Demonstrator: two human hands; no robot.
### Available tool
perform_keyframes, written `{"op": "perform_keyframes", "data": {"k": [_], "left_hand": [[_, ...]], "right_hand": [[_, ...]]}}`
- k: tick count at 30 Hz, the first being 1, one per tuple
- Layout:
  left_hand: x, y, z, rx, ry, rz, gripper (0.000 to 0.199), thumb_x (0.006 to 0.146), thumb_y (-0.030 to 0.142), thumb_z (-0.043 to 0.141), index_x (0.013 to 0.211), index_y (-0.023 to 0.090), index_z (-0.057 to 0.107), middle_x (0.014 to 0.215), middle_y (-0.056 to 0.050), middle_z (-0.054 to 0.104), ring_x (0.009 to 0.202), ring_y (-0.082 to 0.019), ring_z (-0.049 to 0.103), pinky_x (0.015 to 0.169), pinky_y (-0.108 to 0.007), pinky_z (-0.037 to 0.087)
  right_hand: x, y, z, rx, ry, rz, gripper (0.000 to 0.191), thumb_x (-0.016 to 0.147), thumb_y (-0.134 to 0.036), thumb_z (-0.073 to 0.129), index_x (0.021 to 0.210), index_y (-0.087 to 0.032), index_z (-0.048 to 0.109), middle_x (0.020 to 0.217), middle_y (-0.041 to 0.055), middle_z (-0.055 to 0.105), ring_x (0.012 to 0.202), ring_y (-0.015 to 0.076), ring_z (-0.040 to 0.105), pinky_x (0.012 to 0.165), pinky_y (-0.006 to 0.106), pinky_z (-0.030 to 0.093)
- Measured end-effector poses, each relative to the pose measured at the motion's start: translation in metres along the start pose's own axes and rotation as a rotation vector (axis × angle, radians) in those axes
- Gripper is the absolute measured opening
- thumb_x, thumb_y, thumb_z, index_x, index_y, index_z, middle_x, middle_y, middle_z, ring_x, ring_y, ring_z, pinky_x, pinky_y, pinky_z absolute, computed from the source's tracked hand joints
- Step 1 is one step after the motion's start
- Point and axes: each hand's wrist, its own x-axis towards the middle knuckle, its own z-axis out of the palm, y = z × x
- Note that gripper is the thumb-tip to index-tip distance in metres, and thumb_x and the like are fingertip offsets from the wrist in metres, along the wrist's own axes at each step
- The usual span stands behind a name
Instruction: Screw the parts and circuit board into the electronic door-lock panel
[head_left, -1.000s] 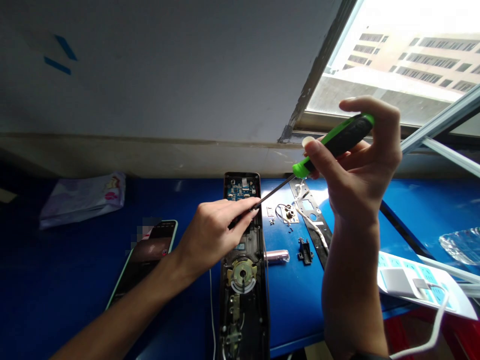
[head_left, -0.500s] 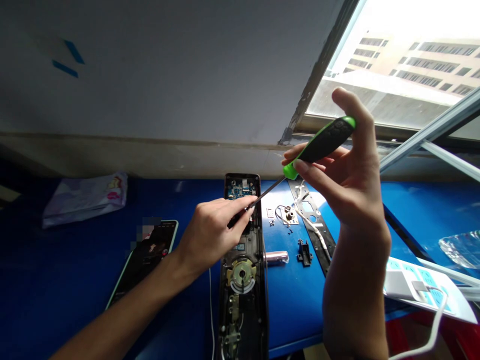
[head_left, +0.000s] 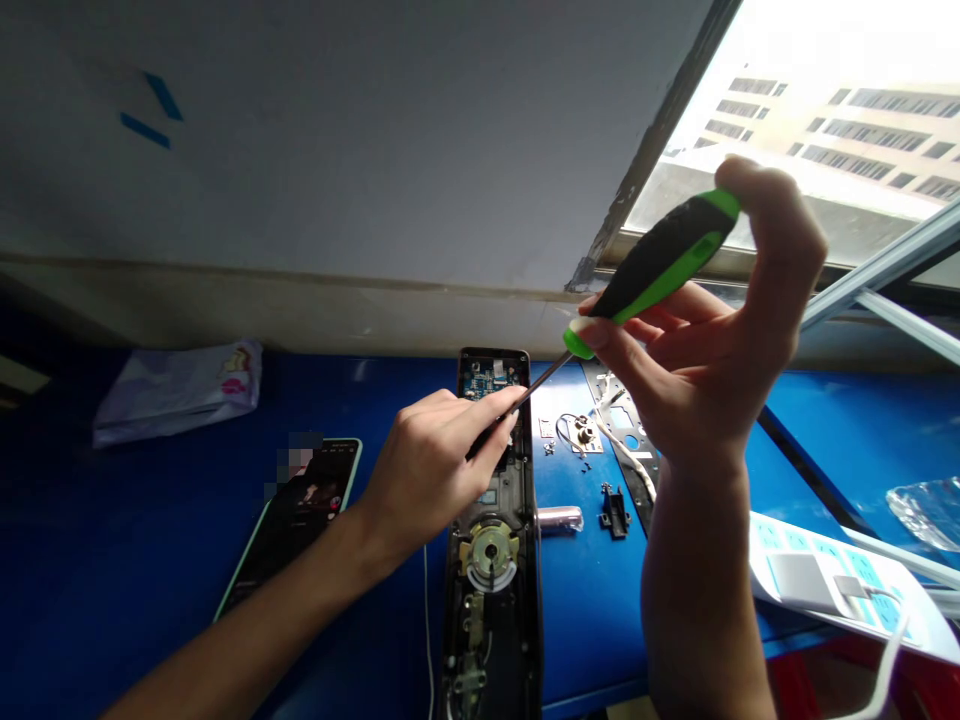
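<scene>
In my right hand (head_left: 705, 350) is a black and green screwdriver (head_left: 667, 265), held tilted by its handle. The thumb and fingers grip near the collar, and the index finger curls over the butt end. Its metal shaft slants down left to my left hand (head_left: 442, 445), whose thumb and index finger close around the lower shaft. The tip is hidden there. Under the left hand lies an opened long black housing (head_left: 517, 620), with a blue circuit board (head_left: 487, 378) at its far end and a round metal disc (head_left: 492, 550) in the nearer half.
Right of the housing are a black bracket (head_left: 616, 512), a pink cylinder (head_left: 560, 519), a small plate with wires (head_left: 585, 432), loose screws (head_left: 549, 448) and a black strip (head_left: 645, 440). A phone (head_left: 307, 510), a packet (head_left: 180, 390) and a power strip (head_left: 847, 580) lie around.
My right hand has turned the screwdriver handle, so a green stripe now shows, and the wrist has shifted with it. The view has shifted slightly; my left hand keeps its place at the shaft.
</scene>
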Motion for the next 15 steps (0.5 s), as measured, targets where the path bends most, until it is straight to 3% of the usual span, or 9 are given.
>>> {"op": "perform_keyframes", "data": {"k": [5, 9, 15], "left_hand": [[-0.0027, 0.0009, 0.0048, -0.002, 0.003, -0.013, 0.023, 0.101, 0.020, 0.063, 0.121, 0.017, 0.074, 0.102, -0.005, 0.084, 0.073, -0.017, 0.077, 0.074, -0.031, 0.058], [-0.0027, 0.0005, 0.0061, 0.000, 0.020, 0.003, 0.023, 0.100, 0.017, 0.063, 0.121, 0.016, 0.073, 0.102, -0.006, 0.084, 0.073, -0.018, 0.076, 0.073, -0.032, 0.057], [-0.0033, 0.0013, 0.0069, 0.018, 0.044, -0.015, 0.025, 0.100, 0.016, 0.064, 0.124, 0.015, 0.071, 0.100, -0.006, 0.084, 0.072, -0.018, 0.076, 0.072, -0.032, 0.057]], "right_hand": [[0.0009, 0.0047, -0.0012, -0.031, -0.017, -0.034, 0.071, 0.080, -0.027, 0.084, 0.139, -0.053, 0.055, 0.156, -0.0078, 0.043, 0.081, 0.0142, 0.075, 0.068, 0.035, 0.073], [-0.0017, 0.0024, -0.0003, -0.081, -0.018, 0.056, 0.073, 0.081, -0.032, 0.083, 0.142, -0.056, 0.051, 0.159, -0.0094, 0.045, 0.084, 0.0162, 0.076, 0.073, 0.038, 0.074], [-0.0019, -0.0041, 0.0005, -0.015, -0.083, 0.055, 0.073, 0.085, -0.027, 0.079, 0.147, -0.052, 0.049, 0.166, -0.0052, 0.040, 0.117, 0.0281, 0.075, 0.090, 0.044, 0.071]]}}
